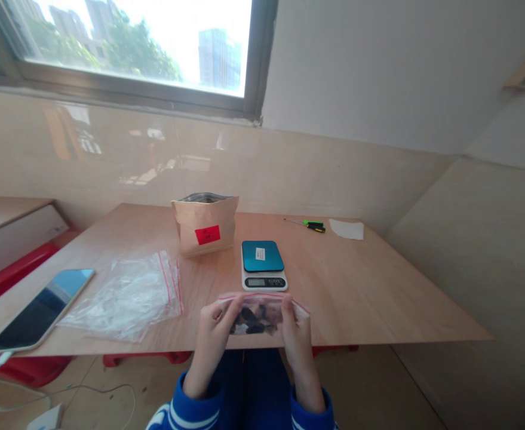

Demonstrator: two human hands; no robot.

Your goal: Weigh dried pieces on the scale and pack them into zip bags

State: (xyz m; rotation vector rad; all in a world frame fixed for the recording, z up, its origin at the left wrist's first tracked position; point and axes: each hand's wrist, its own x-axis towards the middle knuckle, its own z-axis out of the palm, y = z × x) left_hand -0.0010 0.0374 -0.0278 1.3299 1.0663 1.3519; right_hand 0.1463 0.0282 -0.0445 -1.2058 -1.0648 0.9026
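Scale blocking, table's right open

Left hand (218,324) and right hand (294,326) raised level, thumbs up top, fingers curled, wrists angled inward, blue-cuffed forearms below

Clear zip bag (266,315), red strip along far edge, dark pieces (256,328) inside, held stretched sideways near table (356,298) edge.

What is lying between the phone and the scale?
A pile of clear plastic bags lies between the phone and the scale, as the head view shows.
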